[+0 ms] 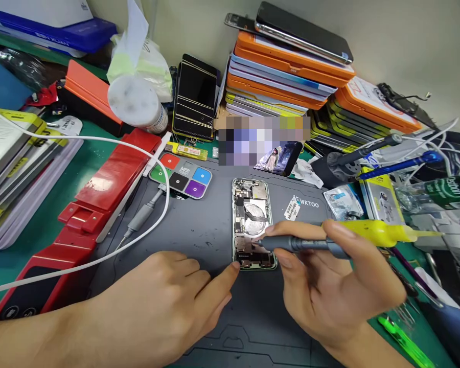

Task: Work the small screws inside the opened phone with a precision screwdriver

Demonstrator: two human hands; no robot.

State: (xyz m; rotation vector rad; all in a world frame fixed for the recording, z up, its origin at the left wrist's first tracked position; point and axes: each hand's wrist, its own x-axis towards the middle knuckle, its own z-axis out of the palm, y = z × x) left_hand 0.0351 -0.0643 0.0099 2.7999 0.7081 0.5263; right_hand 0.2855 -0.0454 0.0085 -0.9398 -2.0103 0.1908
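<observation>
An opened smartphone (254, 223) with its inner parts showing lies on a dark grey work mat (199, 230). At its lower left corner, the outstretched index finger of my left hand (176, 296) touches the frame; the other fingers are loosely bent and hold nothing visible. My right hand (341, 281) is closed on a slim grey screwdriver (302, 244), pinched between thumb and fingers. The driver lies nearly level, its tip over the lower part of the phone. Fingers cover part of the handle, and the tip's exact contact cannot be made out.
Left of the phone sit a coloured magnetic tray (182, 176), a grey cable (141, 217) and a red device (84, 220). Behind stand a lit phone (278, 158) and stacked orange boxes (291, 56). At right are a yellow-tipped bottle (379, 232) and a green-labelled bottle (448, 191).
</observation>
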